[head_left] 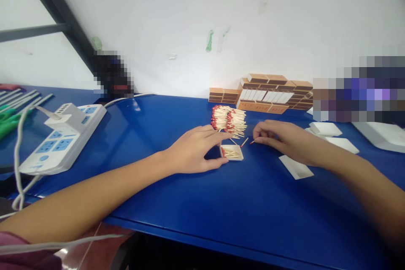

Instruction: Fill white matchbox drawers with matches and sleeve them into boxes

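A small white matchbox tray with a few red-tipped matches in it lies on the blue table. My left hand grips the tray's left side between thumb and fingers. Just to the right, my right hand pinches a single match by its end, low over the table. A loose match lies between the hands. Behind the tray sits a heap of red-tipped matches.
Brown matchbox sleeves are stacked against the white wall at the back. Empty white trays lie to the right, more behind them. A white power strip with a plugged adapter and cable sits at left, beside green-handled tools.
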`<state>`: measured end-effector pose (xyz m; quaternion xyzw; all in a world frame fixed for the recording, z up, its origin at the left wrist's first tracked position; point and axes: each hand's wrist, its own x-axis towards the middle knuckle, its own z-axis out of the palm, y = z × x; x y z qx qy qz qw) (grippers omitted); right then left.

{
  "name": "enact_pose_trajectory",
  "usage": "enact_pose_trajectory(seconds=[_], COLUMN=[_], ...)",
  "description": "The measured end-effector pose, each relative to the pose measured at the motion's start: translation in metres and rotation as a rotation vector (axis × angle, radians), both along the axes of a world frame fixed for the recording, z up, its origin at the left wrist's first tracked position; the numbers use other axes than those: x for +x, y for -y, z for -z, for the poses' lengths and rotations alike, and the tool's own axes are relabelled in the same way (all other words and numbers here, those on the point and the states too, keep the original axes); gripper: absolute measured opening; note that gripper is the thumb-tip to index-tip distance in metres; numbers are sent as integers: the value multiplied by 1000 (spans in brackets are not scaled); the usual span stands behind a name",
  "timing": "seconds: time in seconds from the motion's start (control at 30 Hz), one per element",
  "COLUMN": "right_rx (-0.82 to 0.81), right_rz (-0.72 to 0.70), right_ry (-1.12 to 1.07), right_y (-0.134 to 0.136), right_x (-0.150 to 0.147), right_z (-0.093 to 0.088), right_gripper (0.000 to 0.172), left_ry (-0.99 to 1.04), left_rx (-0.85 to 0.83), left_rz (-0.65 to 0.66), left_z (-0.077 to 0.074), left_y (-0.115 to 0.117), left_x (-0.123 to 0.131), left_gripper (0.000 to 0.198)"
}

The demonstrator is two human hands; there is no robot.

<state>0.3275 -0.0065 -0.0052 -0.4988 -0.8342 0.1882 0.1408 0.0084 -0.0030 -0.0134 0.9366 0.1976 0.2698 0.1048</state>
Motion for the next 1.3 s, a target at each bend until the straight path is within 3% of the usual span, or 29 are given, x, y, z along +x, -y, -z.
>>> enact_pose_trajectory(seconds=[0.2,0.37,0.93,1.1,1.3], right_rx=[-15,8,72,172,173], right_rz=[-49,-94,-27,-4,-61], right_ry=[19,-6,-18,-56,-48], right_y=[7,14,14,29,41], right_x=[-2,-16,-19,-42,-66], right_z=[-8,-5,-1,-7,1], right_gripper=[34,33,36,25,17], left_ry=[22,14,-9,-10,-11], left_rx=[-7,-11,-39,-19,-32], left_rz=[4,-7,-26,-31,-20], left_z=[-3,-4,-1,1,0], left_y=[3,4,0,1,2], left_x=[2,2,2,2,2], left_gripper=[50,52,54,55,55])
